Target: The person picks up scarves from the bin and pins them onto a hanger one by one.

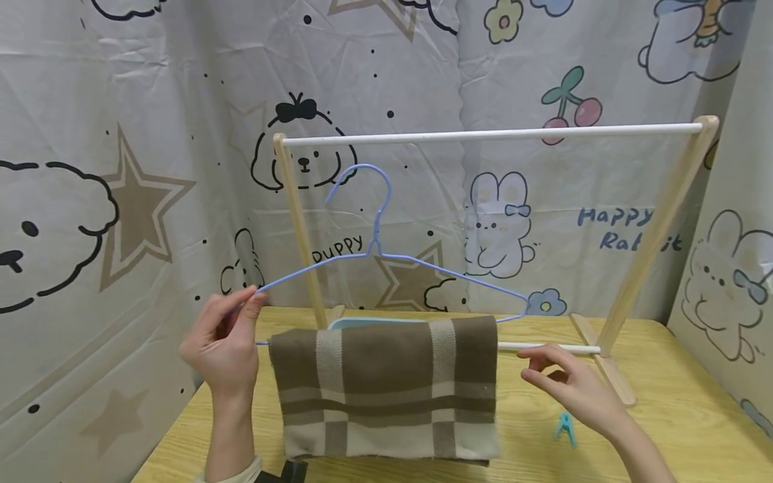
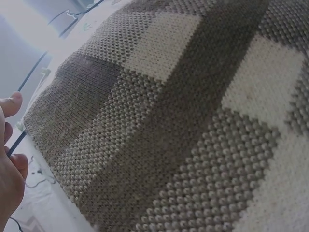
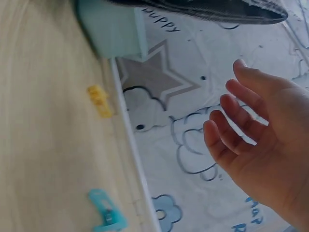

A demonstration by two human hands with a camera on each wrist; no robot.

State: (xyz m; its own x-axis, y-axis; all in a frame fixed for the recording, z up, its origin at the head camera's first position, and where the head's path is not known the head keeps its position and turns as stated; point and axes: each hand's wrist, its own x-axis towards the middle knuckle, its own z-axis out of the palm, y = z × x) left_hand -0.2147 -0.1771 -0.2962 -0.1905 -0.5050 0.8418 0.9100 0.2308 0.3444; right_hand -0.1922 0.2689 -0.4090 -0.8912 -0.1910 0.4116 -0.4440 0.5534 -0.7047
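Observation:
My left hand [image 1: 226, 342] pinches the left end of a thin blue-purple wire hanger [image 1: 435, 266] between thumb and fingers, its hook pointing up. Over the hanger's lower bar hangs a folded brown-and-cream checked knit scarf [image 1: 386, 382], which fills most of the left wrist view. Part of my left hand [image 2: 10, 159] shows at that view's left edge. Right of the scarf, my right hand [image 1: 570, 386] is apart from it, fingers loosely bent and holding nothing. The right wrist view shows the same hand [image 3: 270, 135] with relaxed fingers.
Behind the hanger stands a rack with a white top rod [image 1: 483, 135] and wooden legs. A teal clothespin [image 1: 565, 429] lies on the wooden table [image 1: 682, 416]. The right wrist view shows a yellow clip [image 3: 99, 101] near a pale blue-green container [image 3: 116, 34]. A printed curtain surrounds the table.

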